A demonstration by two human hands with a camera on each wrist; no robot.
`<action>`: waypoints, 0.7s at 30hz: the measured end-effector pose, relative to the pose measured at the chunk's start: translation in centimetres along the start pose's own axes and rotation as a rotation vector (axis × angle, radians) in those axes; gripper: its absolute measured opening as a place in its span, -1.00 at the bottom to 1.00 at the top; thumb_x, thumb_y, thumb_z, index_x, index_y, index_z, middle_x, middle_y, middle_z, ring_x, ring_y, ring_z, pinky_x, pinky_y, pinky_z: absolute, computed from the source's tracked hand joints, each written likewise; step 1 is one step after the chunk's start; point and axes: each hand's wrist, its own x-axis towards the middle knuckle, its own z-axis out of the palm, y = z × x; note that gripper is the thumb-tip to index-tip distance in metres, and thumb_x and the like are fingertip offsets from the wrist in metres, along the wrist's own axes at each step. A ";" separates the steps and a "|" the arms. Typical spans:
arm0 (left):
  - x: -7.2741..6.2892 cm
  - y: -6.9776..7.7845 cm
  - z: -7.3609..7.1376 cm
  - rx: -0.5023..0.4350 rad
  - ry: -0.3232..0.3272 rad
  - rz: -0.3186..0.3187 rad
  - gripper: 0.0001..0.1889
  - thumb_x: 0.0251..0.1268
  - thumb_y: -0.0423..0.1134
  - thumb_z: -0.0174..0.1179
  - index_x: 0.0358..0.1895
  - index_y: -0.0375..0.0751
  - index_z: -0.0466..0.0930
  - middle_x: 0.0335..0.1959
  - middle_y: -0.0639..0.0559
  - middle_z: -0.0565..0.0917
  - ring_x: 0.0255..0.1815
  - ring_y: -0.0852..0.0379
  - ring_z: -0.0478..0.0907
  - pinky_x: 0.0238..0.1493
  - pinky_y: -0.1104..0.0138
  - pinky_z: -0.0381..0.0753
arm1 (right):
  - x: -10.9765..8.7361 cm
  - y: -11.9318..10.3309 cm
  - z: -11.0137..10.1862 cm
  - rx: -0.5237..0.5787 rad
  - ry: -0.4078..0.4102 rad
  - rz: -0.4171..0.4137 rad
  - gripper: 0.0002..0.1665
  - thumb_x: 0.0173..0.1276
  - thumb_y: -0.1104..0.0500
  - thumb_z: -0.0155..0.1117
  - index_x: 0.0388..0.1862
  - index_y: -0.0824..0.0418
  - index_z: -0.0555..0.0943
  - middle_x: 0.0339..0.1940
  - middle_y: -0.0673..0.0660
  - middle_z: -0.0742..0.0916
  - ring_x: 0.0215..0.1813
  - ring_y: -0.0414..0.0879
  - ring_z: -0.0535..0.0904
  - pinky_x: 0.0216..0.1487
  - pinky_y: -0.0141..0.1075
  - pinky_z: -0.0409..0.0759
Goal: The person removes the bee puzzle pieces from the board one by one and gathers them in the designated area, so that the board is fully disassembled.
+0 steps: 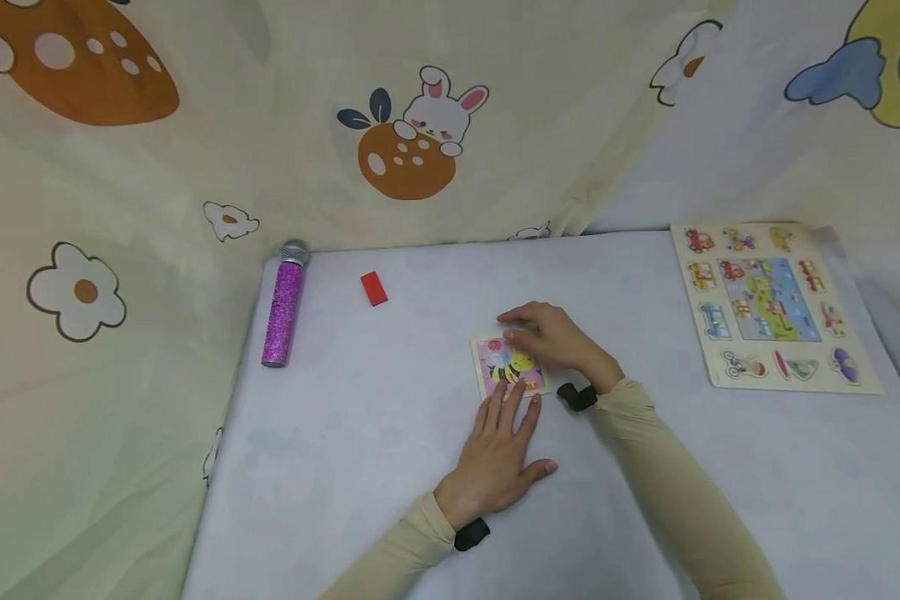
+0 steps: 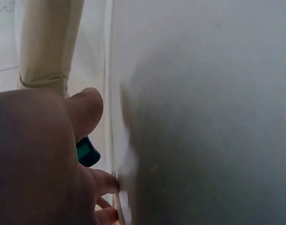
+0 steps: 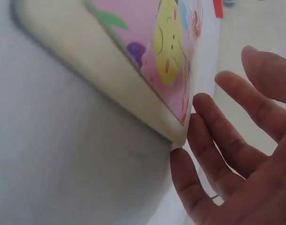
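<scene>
A small square bee puzzle (image 1: 492,364) with a cream border and pink picture lies on the white table. My left hand (image 1: 497,462) has its fingers spread, with the fingertips at the near edge of the puzzle and the thumb out to the right. Over the puzzle's far right corner is my right hand (image 1: 558,337), its thumb and index finger apart. In the right wrist view, the fingertips of the right hand (image 3: 237,154) are right at the corner of the puzzle board (image 3: 110,86). The left wrist view shows the left hand (image 2: 44,154) with fingertips at a thin board edge.
A purple glitter microphone (image 1: 283,308) lies at the table's left edge, and a small red block (image 1: 374,288) sits to its right. At the far right is a large picture puzzle board (image 1: 787,367). A printed curtain (image 1: 270,167) hangs behind the table (image 1: 330,467).
</scene>
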 end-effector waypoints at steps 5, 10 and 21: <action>0.0 -0.1 0.3 0.039 0.007 -0.004 -0.08 0.57 0.37 0.00 0.73 -0.14 0.05 0.77 -0.19 -0.05 0.79 -0.25 -0.18 0.70 -0.07 0.06 | 0.5 -0.5 0.4 -0.006 -0.019 -0.007 -0.63 0.51 0.24 0.33 0.23 0.31 0.72 0.17 0.29 0.79 0.27 0.23 0.65 0.36 0.20 0.54; 0.0 -0.3 0.3 0.102 0.021 -0.007 -0.07 0.55 0.38 0.02 0.73 -0.14 0.07 0.74 -0.15 0.07 0.77 -0.23 -0.10 0.69 -0.05 0.10 | 0.9 -0.8 0.7 -0.030 -0.013 -0.039 -0.68 0.46 0.27 0.41 0.14 0.32 0.76 0.07 0.26 0.81 0.16 0.20 0.69 0.27 0.14 0.59; 0.2 -0.3 0.3 0.128 0.053 -0.008 -0.13 0.57 0.35 0.04 0.69 -0.14 0.16 0.68 -0.14 0.21 0.74 -0.23 0.01 0.65 -0.07 0.16 | 1.3 -1.1 1.6 -0.072 0.012 -0.041 -0.79 0.33 0.24 0.56 -0.09 0.27 0.84 -0.09 0.18 0.86 0.09 0.16 0.73 0.24 0.12 0.60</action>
